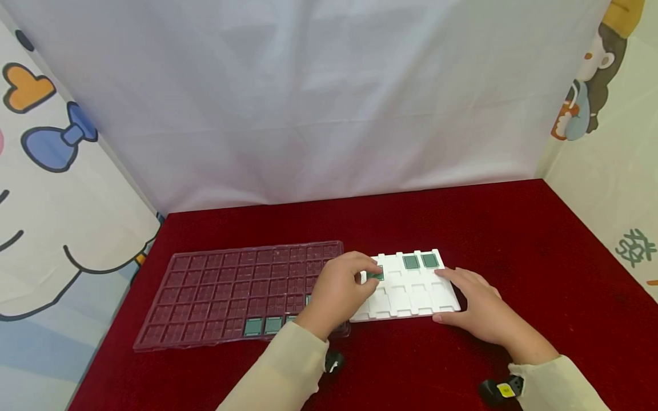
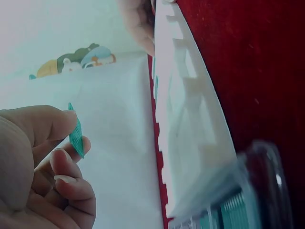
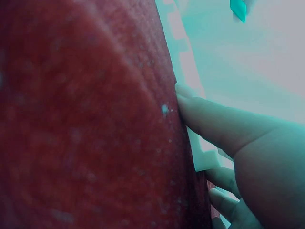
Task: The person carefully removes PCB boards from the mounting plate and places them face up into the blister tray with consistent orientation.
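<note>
A small square green chip (image 2: pixel 76 136) is pinched between the thumb and a finger of my left hand (image 1: pixel 341 288). In the head view the chip overlaps the left part of a white tray (image 1: pixel 398 279) with shallow square pockets; the left wrist view shows it raised above the tray. Two more green chips (image 1: pixel 411 262) sit in the tray's far row, toward the right. My right hand (image 1: pixel 480 308) holds the tray by its right end, thumb (image 3: pixel 200 109) along the near edge at the corner and fingers at the right side.
Left of the white tray lies a larger clear plastic tray (image 1: pixel 221 251) with many pockets. Several green chips (image 1: pixel 253 327) sit in its near row and right side, partly hidden by the left arm. Both trays lie on a red cloth (image 1: pixel 514 245) before a white curtain (image 1: pixel 308 114).
</note>
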